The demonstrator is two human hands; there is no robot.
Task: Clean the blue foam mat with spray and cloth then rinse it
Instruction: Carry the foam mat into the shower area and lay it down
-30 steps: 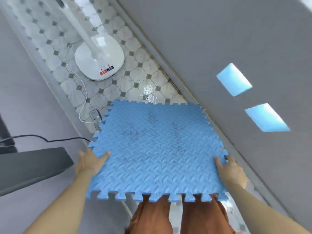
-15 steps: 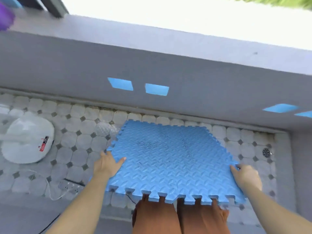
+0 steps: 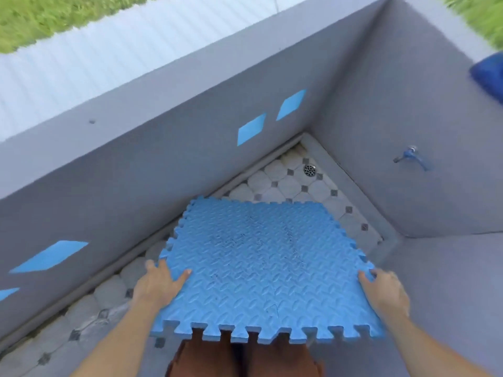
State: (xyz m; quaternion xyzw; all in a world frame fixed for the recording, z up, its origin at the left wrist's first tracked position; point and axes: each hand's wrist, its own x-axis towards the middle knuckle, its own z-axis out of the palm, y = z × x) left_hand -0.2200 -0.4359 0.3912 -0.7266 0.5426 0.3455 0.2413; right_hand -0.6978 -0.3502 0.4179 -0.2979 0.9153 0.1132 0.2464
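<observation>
The blue foam mat (image 3: 261,270) is a square interlocking tile with a diamond-plate texture and faint dark smudges near its middle. It is held flat in the air above the tiled floor. My left hand (image 3: 158,284) grips its left edge with the thumb on top. On the opposite side my right hand (image 3: 383,289) holds the right edge. No spray bottle or cloth is in view.
A tiled floor strip (image 3: 288,183) ends in a corner with a round drain (image 3: 309,170). A blue tap (image 3: 411,157) sticks out of the grey right wall. The grey front wall (image 3: 152,159) has blue diamond openings. A dark blue object (image 3: 490,74) lies at the upper right.
The view has swung right along the wall; the white fan base and cable left the frame, and the corner drain and tap came in. Both hands still hold the mat.
</observation>
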